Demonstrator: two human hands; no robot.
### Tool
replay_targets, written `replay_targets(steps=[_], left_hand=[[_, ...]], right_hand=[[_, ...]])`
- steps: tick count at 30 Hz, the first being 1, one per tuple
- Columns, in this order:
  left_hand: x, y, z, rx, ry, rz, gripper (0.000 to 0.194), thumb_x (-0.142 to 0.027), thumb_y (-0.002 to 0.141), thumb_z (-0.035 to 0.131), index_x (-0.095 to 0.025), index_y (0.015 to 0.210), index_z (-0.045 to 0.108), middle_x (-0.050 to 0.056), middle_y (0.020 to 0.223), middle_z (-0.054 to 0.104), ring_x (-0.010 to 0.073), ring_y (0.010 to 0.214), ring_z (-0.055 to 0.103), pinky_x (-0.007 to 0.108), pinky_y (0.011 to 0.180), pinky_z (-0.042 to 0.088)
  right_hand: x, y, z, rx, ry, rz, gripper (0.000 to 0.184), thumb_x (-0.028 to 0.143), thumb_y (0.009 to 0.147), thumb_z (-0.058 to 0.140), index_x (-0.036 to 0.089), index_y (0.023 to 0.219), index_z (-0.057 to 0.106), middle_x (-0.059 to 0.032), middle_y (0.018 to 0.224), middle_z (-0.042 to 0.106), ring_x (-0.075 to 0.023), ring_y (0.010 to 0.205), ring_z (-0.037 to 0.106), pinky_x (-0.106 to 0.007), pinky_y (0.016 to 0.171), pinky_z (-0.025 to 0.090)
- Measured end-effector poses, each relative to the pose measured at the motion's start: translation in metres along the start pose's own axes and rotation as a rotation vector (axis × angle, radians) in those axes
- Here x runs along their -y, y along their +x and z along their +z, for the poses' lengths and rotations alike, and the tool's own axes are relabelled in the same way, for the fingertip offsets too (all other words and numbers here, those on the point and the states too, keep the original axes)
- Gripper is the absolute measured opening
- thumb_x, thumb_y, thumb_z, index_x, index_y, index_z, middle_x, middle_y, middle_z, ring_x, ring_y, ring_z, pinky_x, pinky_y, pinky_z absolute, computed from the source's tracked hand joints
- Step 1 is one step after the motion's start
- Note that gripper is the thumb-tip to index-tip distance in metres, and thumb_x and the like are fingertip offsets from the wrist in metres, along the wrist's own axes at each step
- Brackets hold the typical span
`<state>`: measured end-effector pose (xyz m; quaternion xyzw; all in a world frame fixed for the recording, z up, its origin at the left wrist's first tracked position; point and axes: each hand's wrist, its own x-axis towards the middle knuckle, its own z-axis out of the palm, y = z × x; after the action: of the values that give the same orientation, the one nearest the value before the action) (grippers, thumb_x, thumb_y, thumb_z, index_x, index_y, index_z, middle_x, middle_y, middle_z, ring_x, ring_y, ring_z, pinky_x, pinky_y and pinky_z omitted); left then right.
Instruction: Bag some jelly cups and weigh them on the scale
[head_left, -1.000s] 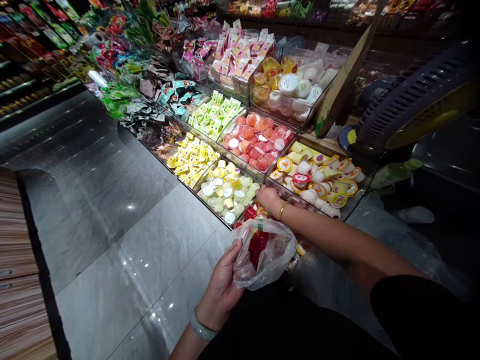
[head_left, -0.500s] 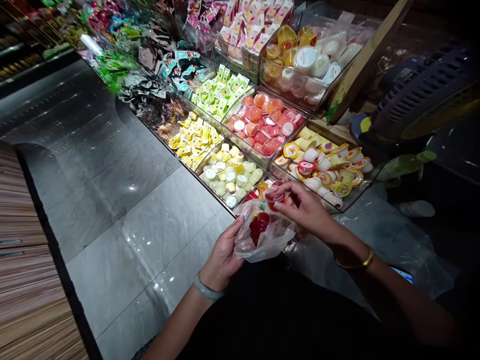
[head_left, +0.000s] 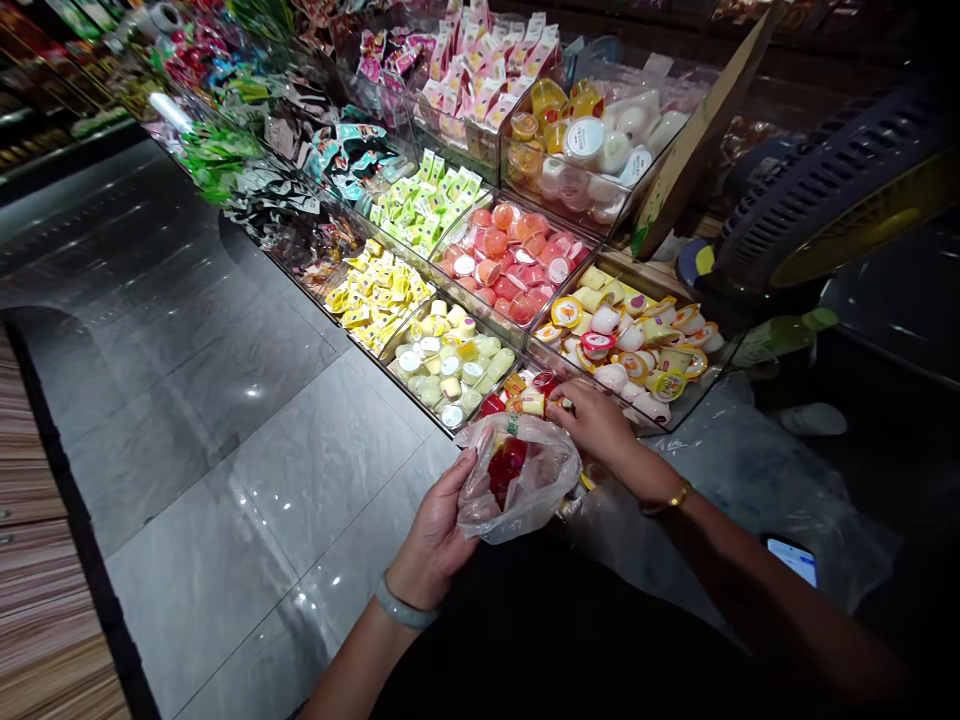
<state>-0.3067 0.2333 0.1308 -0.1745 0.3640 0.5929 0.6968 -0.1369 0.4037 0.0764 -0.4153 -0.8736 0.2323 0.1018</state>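
Note:
My left hand (head_left: 442, 510) grips the side of a clear plastic bag (head_left: 551, 490). Through the bag's open mouth, red jelly cups (head_left: 507, 468) show inside. Just beyond the bag, my right hand (head_left: 596, 425) is down at a bin of red and yellow jelly cups (head_left: 529, 402). Its fingers are curled, with the tips close against the cups; whatever they pinch is hidden. The bag and my right hand cover part of this bin.
Left of that bin stand pale green jelly cups (head_left: 450, 368); behind are pink ones (head_left: 517, 255), and to the right white and yellow ones (head_left: 637, 340). A fan (head_left: 817, 190), a bottle (head_left: 780, 338) and a phone (head_left: 792, 562) lie to the right. Grey tiled floor (head_left: 285, 470) stretches left.
My right hand held a red jelly cup over the bag's mouth; now it is down at the bin beyond, without that cup in view. The bag has shifted slightly down and left.

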Motion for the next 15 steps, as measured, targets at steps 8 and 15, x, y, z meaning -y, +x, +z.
replay_targets(steps=[8, 15], left_hand=[[0.001, -0.002, -0.005, -0.005, -0.011, 0.025, 0.017, -0.023, 0.096, 0.056, -0.012, 0.105, 0.067, 0.000, 0.063, 0.061, 0.0079, 0.043, 0.053, 0.017, 0.040, 0.043], [0.003, -0.004, -0.007, -0.085, 0.022, 0.018, 0.026, -0.022, 0.096, 0.053, -0.011, 0.118, 0.063, 0.010, 0.089, 0.072, 0.0182, 0.067, 0.071, 0.026, 0.055, 0.058]], right_hand=[[-0.008, 0.075, 0.043, 0.389, -0.521, -0.030, 0.037, 0.010, 0.098, 0.034, 0.012, 0.125, 0.059, -0.0227, 0.125, 0.064, -0.0263, 0.102, 0.069, -0.034, 0.079, 0.054], [-0.012, 0.098, 0.057, 0.526, -0.568, -0.045, 0.034, 0.007, 0.091, 0.047, 0.006, 0.119, 0.067, -0.0288, 0.118, 0.067, -0.0330, 0.105, 0.070, -0.041, 0.081, 0.056]])
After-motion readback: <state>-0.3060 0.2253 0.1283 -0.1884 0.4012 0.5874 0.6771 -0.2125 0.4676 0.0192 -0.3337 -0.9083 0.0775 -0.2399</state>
